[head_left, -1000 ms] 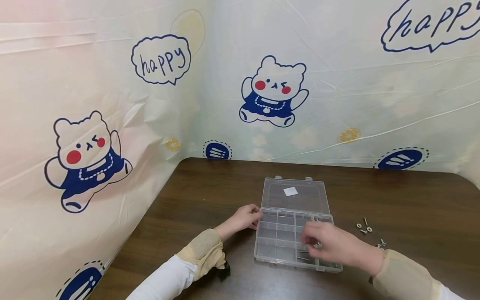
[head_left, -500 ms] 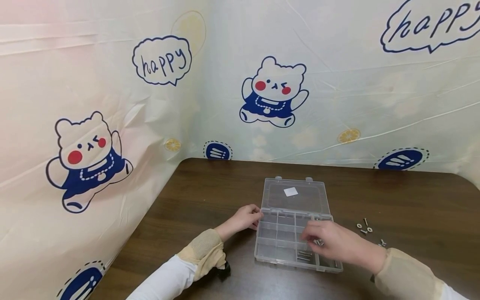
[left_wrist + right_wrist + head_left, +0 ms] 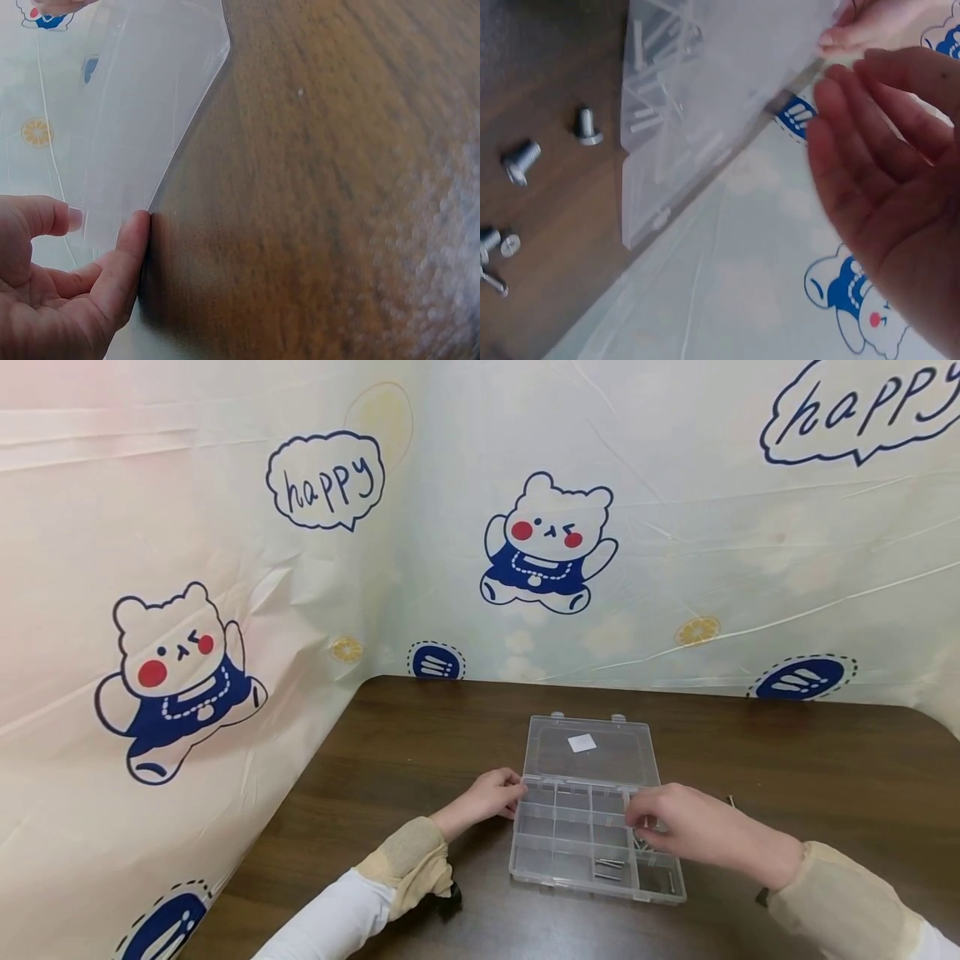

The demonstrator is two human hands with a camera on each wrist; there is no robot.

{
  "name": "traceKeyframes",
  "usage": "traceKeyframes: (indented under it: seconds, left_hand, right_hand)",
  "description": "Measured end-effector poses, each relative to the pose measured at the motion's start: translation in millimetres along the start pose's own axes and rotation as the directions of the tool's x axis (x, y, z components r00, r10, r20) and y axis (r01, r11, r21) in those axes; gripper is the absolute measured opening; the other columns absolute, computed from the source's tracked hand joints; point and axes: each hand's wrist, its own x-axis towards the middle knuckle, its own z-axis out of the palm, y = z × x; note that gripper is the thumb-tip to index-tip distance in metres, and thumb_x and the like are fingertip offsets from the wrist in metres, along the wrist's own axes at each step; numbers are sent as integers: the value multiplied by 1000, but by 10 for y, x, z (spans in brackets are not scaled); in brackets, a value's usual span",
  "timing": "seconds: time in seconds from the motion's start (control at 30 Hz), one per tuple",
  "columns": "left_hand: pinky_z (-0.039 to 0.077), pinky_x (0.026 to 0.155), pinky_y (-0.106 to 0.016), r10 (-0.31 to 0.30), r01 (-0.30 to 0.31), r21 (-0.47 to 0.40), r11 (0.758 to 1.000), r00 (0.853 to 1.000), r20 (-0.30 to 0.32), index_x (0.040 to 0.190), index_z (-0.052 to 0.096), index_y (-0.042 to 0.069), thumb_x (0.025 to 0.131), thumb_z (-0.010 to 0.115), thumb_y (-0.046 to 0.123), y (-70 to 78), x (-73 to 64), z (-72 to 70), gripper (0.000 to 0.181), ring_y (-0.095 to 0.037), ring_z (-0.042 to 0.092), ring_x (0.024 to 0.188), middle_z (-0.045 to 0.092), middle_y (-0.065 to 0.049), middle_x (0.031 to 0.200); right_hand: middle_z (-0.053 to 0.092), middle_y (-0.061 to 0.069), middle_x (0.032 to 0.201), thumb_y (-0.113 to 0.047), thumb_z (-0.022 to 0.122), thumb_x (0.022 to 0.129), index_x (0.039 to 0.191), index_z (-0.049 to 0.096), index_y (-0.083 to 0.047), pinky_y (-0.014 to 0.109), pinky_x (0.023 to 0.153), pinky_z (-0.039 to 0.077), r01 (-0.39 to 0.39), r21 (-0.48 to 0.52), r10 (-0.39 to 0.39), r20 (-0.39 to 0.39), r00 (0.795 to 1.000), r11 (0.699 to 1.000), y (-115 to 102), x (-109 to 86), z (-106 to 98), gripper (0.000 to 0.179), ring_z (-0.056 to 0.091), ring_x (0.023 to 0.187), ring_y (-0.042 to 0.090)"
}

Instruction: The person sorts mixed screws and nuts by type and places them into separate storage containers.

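The left hand (image 3: 491, 794) pinches the box (image 3: 551, 863), likely steadying it short of the far edge of the desk (image 3: 420, 739); whether the right hand (image 3: 701, 822) grips anything is unclear

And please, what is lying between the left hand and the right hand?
Between the left hand and the right hand lies the clear box, with its divided compartments facing up; the head view shows this.

Head view forward-down, wrist views close, clear box (image 3: 573, 832) in all.
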Motion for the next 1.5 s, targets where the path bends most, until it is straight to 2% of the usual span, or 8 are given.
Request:
traceKeyframes:
  seconds: [0.3, 0.5, 0.7, 0.93, 1.13, 1.27, 1.4, 1.5]
  left_hand:
    - [56, 58, -29, -3, 3, -5, 1000, 1000, -7, 97, 53, -9, 87, 52, 8, -9, 27, 8, 20, -11, 53, 61, 54, -7, 74]
    - [56, 58, -28, -3, 2, -7, 1000, 1000, -5, 97, 53, -9, 87, 52, 8, 3, 27, 9, 20, -12, 53, 61, 54, -7, 74]
    - [56, 58, -28, 1, -1, -12, 1000, 1000, 3, 97, 53, -9, 87, 52, 9, 8, 24, 7, 20, -12, 53, 60, 53, -7, 74]
    - [57, 59, -29, -10, 10, -10, 1000, 1000, 3, 97, 53, -8, 87, 52, 8, -4, 41, 7, 20, -12, 53, 60, 52, -6, 73]
    - [56, 59, -29, -7, 7, -17, 1000, 1000, 6, 97, 53, -9, 87, 52, 8, -6, 43, 7, 20, -12, 53, 60, 53, -7, 74]
    - [56, 59, -28, -8, 8, -23, 1000, 1000, 9, 98, 53, -9, 88, 51, 8, -4, 39, 6, 20, -12, 53, 61, 53, -7, 75]
    - [56, 59, -28, -9, 9, -22, 1000, 1000, 8, 98, 53, -9, 88, 51, 8, 0, 30, 4, 20, -12, 53, 61, 52, -7, 74]
    - [56, 59, -28, -10, 11, -18, 1000, 1000, 7, 98, 53, -9, 87, 51, 8, 2, 27, 4, 20, -12, 53, 60, 52, -6, 74]
  right_hand:
    - [54, -12, 73, 1, 62, 77, 81, 62, -10, 17, 51, 42, -90, 33, 89, 36, 995, 995, 125, -60, -134, 12, 43, 63, -2]
    - [60, -9, 75, -2, 63, 78, 82, 65, -8, 20, 54, 49, -125, 31, 124, 14, 992, 992, 263, -119, -244, 7, 50, 66, -2]
    - [59, -11, 74, -8, 65, 79, 82, 64, -9, 21, 55, 49, -233, 10, 233, 16, 972, 972, 435, -209, -378, 4, 51, 66, -1]
    - [60, -10, 74, -9, 65, 79, 83, 65, -7, 22, 55, 49, -313, -7, 313, 1, 950, 950, 620, -319, -430, 4, 51, 65, 0]
    - [60, -8, 73, -10, 65, 79, 81, 65, -6, 24, 54, 47, -386, -25, 386, -1, 922, 922, 751, -388, -416, 5, 50, 64, 2]
    - [59, -5, 71, -10, 64, 78, 78, 64, -4, 26, 53, 45, -458, -29, 459, 18, 888, 888, 840, -433, -387, 6, 50, 62, 6]
    - [58, -3, 68, -11, 63, 78, 76, 63, -4, 27, 52, 43, -530, -29, 531, 54, 846, 847, 924, -475, -351, 8, 48, 60, 9]
    - [57, -3, 67, -12, 63, 78, 75, 63, -4, 27, 52, 41, -558, -30, 559, 64, 827, 829, 987, -505, -319, 8, 47, 60, 11]
